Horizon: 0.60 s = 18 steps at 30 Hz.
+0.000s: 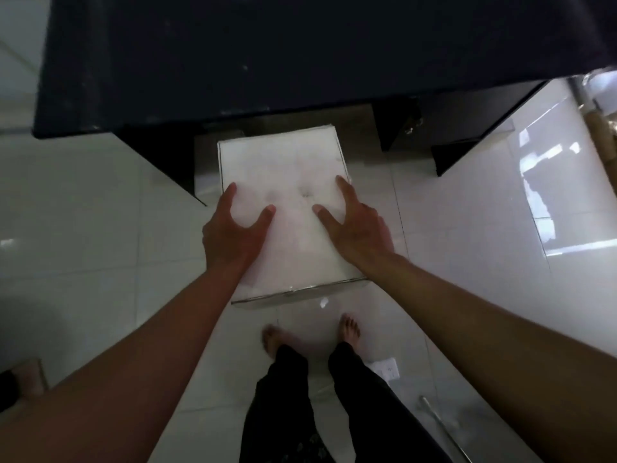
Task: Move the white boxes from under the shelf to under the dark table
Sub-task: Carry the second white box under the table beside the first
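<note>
A white box (287,208) lies on the tiled floor (100,212) at the centre of the frame, its long axis running from the person's feet (310,335) up toward the dark tabletop (267,55) that fills the upper part. Its far end sits just at the tabletop's edge (the near end is well out in the open). The left hand (230,232) and right hand (354,228) rest flat on the lid, fingers spread and relaxed, gripping nothing. Both hands are equally near; the coming push likely runs straight along that axis, upward in the frame.
</note>
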### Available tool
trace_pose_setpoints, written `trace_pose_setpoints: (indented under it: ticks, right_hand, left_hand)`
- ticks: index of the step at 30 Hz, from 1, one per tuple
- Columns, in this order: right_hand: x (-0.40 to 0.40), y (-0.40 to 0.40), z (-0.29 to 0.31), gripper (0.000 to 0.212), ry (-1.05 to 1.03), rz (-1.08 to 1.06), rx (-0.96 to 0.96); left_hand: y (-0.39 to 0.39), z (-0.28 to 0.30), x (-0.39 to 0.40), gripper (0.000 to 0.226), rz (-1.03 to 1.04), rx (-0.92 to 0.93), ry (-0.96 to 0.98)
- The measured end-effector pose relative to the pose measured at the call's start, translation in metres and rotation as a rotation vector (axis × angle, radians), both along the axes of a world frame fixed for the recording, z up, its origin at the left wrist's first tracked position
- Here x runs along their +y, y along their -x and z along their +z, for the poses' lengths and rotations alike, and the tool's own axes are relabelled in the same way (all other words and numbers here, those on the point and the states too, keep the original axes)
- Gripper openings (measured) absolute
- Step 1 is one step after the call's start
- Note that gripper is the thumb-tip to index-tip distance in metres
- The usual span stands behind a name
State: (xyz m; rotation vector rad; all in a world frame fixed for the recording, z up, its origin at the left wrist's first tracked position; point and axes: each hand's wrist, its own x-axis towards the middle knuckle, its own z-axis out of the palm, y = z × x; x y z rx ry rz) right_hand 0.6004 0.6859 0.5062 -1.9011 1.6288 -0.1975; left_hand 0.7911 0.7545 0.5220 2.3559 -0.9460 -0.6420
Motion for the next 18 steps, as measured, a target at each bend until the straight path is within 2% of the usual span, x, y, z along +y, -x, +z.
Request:
trace_pose_setpoints:
  ticks: [8,18]
  right_hand:
    - [-0.020,0.017,-0.101,0.070,-0.096,-0.070,0.036]
    - [-0.072,-0.013,-0.233,0.071,-0.111,-0.044,-0.025]
  left_hand:
    - [0.021,-0.104,-0.032,0.077,-0.012,0.030,-0.010]
    - [-0.011,-0.239,-0.084,0.072,-0.001,0.021,-0.063]
